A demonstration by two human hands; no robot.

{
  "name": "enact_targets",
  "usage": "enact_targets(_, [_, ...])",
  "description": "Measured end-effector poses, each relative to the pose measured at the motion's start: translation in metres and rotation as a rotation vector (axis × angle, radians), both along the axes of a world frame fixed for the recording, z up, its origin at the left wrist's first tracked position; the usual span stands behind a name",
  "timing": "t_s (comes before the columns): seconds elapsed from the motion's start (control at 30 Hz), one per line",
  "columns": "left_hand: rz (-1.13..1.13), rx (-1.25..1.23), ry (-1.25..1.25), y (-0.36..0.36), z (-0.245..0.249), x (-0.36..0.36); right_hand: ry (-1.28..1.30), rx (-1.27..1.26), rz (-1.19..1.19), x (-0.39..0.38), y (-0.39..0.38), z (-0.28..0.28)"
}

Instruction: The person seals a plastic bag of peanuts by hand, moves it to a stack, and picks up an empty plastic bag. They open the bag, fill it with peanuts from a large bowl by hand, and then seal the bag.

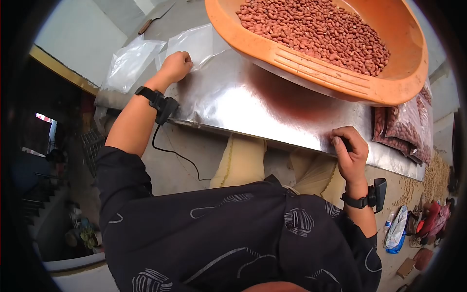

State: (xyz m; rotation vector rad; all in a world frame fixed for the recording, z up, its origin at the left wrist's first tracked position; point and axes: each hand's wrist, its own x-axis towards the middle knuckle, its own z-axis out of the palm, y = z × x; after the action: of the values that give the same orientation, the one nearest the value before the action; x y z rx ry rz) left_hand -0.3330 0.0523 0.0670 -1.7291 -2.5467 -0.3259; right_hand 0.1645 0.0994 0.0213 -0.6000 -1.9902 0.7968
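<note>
My left hand (176, 66) is closed over the edge of the clear plastic bags (194, 45) on the metal table (219, 97); what its fingers hold, if anything, is hidden. My right hand (351, 152) rests at the table's front edge, its fingers curled and the thumb near the fingertips, with nothing seen between them. An orange basin (311, 63) full of red-skinned peanuts (311, 34) stands at the far side, beyond my right hand. Filled bags of peanuts (404, 121) lie at the table's right end, beside the basin.
Another clear plastic bag (131, 63) lies at the table's left end. A knife with a wooden handle (145, 27) lies at the back left. Loose peanuts (435, 180) and several cloths and bags are on the floor at the right. A black cable hangs from my left wrist.
</note>
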Motion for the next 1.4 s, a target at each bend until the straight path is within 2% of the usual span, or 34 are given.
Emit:
enact_targets(0.23, [0.034,0.314,-0.250,-0.017,0.016,-0.045,0.000,-0.005,0.005,0.001,-0.001,0.002])
enact_targets(0.37, [0.061,0.498,-0.262,-0.028,0.024,-0.043,0.011,0.004,0.006,0.001,0.001,0.000])
enact_targets(0.47, [0.057,0.730,-0.250,-0.032,0.028,-0.056,0.009,-0.015,0.011,0.003,0.001,-0.001])
enact_targets(0.57, [-0.088,0.964,-0.311,-0.045,0.043,-0.038,0.027,-0.043,0.017,0.005,0.002,-0.002])
enact_targets(0.7, [-0.165,1.074,-0.449,-0.073,0.061,-0.003,0.129,-0.196,0.051,0.005,0.002,-0.005])
enact_targets(0.83, [-0.295,1.142,-0.503,-0.109,0.065,0.023,0.131,-0.240,0.120,0.002,-0.003,0.002])
enact_targets(0.97, [-0.441,1.205,-0.839,-0.139,0.070,0.074,0.046,-0.333,0.306,-0.017,-0.019,0.020])
enact_targets(1.0, [-0.543,1.155,-0.936,-0.147,0.070,0.082,0.035,-0.462,0.379,-0.024,-0.022,0.022])
enact_targets(1.13, [-0.607,1.102,-1.131,-0.164,0.074,0.131,0.009,-0.960,0.670,-0.055,-0.033,0.042])
enact_targets(1.23, [-0.502,1.143,-1.293,-0.170,0.080,0.167,-0.039,-0.872,0.743,-0.082,-0.038,0.032])
enact_targets(1.33, [-0.571,1.017,-1.349,-0.179,0.075,0.178,0.021,-0.839,0.689,-0.106,-0.048,0.027])
enact_targets(1.4, [-0.605,0.967,-1.386,-0.183,0.066,0.174,0.117,-1.003,0.763,-0.114,-0.055,0.030])
